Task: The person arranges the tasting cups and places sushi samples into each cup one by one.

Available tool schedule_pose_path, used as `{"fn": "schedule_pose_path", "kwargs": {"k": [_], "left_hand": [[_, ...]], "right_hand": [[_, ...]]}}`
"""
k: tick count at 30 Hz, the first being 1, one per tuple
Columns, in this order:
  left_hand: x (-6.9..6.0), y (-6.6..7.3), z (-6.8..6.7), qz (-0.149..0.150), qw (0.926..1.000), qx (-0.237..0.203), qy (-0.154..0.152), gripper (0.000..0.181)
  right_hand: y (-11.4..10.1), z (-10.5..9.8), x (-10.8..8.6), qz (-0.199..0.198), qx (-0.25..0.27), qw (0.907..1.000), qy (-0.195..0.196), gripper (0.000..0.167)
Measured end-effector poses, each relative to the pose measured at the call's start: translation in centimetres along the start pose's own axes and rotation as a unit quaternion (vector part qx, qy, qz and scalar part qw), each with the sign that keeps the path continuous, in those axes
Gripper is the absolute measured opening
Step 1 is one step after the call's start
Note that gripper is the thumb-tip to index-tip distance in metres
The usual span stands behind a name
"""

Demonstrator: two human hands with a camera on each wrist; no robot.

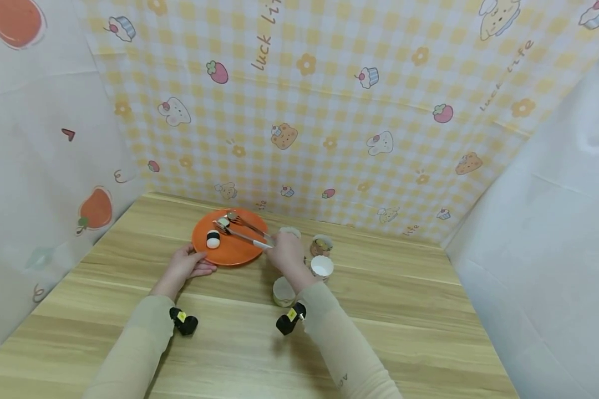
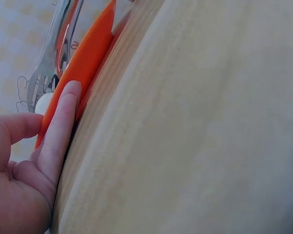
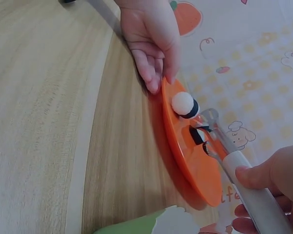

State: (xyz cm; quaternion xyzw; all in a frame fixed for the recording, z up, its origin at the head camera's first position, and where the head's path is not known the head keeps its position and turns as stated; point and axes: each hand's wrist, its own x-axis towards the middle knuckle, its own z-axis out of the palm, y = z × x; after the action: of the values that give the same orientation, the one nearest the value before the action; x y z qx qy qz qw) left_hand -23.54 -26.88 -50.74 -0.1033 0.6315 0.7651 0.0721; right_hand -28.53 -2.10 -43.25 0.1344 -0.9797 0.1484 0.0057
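Observation:
My left hand point(image 1: 183, 266) pinches the near-left rim of an orange plate point(image 1: 237, 255), thumb above and fingers beneath, as the left wrist view shows. In my right hand point(image 1: 287, 252) are metal tongs point(image 3: 256, 200) with white handles, held over the plate from its right. A white sushi piece with a black band point(image 1: 213, 239) lies on the plate's left side. Another black-and-white sushi piece point(image 3: 197, 135) is at the fork-like tips of the tongs. Whether the tips touch or squeeze it I cannot tell.
Several small paper cups stand around my right hand: a white-lined one point(image 1: 321, 267), one with something yellowish and green inside point(image 1: 321, 245), a nearer one point(image 1: 284, 291) and one behind the hand point(image 1: 290, 231). A patterned cloth point(image 1: 329, 111) rises behind the wooden table point(image 1: 219, 343).

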Motion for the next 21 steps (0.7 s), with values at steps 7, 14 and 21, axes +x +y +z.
{"fn": "schedule_pose_path", "kwargs": {"k": [7, 14, 21], "left_hand": [[-0.03, -0.04, -0.04, 0.008, 1.0, 0.003, 0.001, 0.049], [0.1, -0.21, -0.14, 0.015, 0.9999, 0.007, 0.0, 0.046], [0.1, -0.32, -0.2, 0.013, 0.9999, 0.01, -0.001, 0.047]], "right_hand": [[-0.23, 0.32, 0.01, -0.004, -0.025, 0.9997, 0.007, 0.035], [-0.41, 0.51, -0.11, -0.001, -0.022, 0.9998, 0.004, 0.035], [-0.55, 0.64, -0.32, 0.002, -0.015, 0.9998, 0.012, 0.033]]}}
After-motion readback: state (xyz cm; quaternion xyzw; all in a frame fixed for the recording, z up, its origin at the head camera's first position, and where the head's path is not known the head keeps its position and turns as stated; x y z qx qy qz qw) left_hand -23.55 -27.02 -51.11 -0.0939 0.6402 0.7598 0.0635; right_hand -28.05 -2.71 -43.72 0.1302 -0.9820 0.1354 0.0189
